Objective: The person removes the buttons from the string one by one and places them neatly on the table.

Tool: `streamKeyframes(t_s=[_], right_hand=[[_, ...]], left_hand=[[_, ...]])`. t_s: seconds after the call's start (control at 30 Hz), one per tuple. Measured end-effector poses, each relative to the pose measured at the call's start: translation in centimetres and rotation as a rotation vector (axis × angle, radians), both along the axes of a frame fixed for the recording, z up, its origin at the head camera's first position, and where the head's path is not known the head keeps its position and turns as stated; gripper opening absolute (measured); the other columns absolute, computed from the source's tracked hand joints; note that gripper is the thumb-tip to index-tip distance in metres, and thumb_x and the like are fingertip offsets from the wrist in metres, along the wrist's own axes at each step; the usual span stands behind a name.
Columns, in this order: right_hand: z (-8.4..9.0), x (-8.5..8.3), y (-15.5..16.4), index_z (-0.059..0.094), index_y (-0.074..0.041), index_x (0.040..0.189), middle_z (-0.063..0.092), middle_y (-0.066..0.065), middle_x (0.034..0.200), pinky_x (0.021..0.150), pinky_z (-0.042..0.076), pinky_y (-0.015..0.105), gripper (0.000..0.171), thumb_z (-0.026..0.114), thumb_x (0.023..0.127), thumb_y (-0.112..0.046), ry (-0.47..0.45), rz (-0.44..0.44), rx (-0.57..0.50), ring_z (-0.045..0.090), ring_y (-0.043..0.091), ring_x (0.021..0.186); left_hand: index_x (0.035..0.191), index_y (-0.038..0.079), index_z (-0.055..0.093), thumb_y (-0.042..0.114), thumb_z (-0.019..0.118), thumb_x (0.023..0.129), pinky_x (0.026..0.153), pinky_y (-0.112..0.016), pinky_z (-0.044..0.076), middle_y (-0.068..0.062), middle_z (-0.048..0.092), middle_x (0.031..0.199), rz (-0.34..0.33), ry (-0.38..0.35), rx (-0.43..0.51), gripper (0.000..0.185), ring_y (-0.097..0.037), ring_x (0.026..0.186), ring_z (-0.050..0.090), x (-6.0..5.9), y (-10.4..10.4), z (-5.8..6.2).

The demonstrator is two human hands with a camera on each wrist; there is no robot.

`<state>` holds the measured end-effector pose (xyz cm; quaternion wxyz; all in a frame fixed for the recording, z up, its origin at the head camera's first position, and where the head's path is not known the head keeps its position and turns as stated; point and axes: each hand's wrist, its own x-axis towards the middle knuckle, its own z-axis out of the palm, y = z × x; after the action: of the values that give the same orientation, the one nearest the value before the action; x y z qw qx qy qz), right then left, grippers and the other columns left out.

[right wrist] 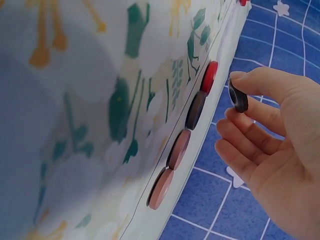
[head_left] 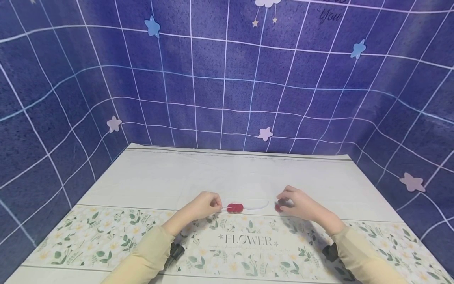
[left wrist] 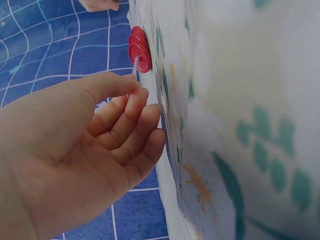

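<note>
My left hand (head_left: pixel 207 204) pinches the end of a thin white cord (head_left: pixel 258 207) between thumb and forefinger. The cord passes through a few overlapping red buttons (head_left: pixel 235 208) just right of those fingertips, and its free end trails toward the right hand. In the left wrist view the cord comes out of a hole in the nearest red button (left wrist: pixel 140 57). Between thumb and forefinger, my right hand (head_left: pixel 301 204) holds a black button (right wrist: pixel 238 98). Close by it lie a loose red button (right wrist: pixel 209 77), a dark brown button (right wrist: pixel 195 111) and two pinkish-brown buttons (right wrist: pixel 178 150).
A white table cover (head_left: pixel 170 169) with a flowered band and the word FLOWER lies under both hands. Blue grid-patterned cloth (head_left: pixel 209 86) with stars rises behind and at both sides. Dark straps (head_left: pixel 173 252) circle the wrists.
</note>
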<state>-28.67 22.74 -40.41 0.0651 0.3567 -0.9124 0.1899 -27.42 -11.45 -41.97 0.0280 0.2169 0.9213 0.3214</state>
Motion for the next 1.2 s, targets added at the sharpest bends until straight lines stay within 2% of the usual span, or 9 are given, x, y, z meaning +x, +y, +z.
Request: streamKeyframes(t_s=[0.6,0.97,1.2], right_hand=[[0.0,0.3,0.7,0.065,-0.001,0.104,0.062,0.002,0.096,0.083,0.052,0.037,0.026,0.068,0.080,-0.011,0.021,-0.007,0.016,0.062,0.021,0.090],[-0.2,0.2,1.3,0.064,0.000,0.100,0.062,0.004,0.093,0.079,0.053,0.036,0.025,0.070,0.077,-0.006,0.074,0.014,-0.021,0.062,0.021,0.086],[-0.2,0.3,1.5,0.064,-0.002,0.103,0.062,0.003,0.096,0.083,0.053,0.037,0.026,0.069,0.079,-0.009,0.029,-0.026,0.012,0.063,0.021,0.090]], left_hand=[[0.081,0.012,0.062,0.015,0.065,0.085,0.067,-0.026,0.045,0.006,0.056,0.067,0.000,0.006,-0.014,0.006,-0.009,0.065,0.051,0.0,0.1,0.0],[0.081,0.013,0.062,0.015,0.065,0.085,0.068,-0.026,0.046,0.007,0.057,0.068,0.010,-0.003,-0.020,0.006,-0.008,0.066,0.052,-0.1,0.2,-0.1],[0.080,0.014,0.062,0.016,0.065,0.085,0.067,-0.025,0.046,0.007,0.057,0.068,0.011,0.001,-0.021,0.006,-0.007,0.065,0.052,-0.1,0.2,-0.2]])
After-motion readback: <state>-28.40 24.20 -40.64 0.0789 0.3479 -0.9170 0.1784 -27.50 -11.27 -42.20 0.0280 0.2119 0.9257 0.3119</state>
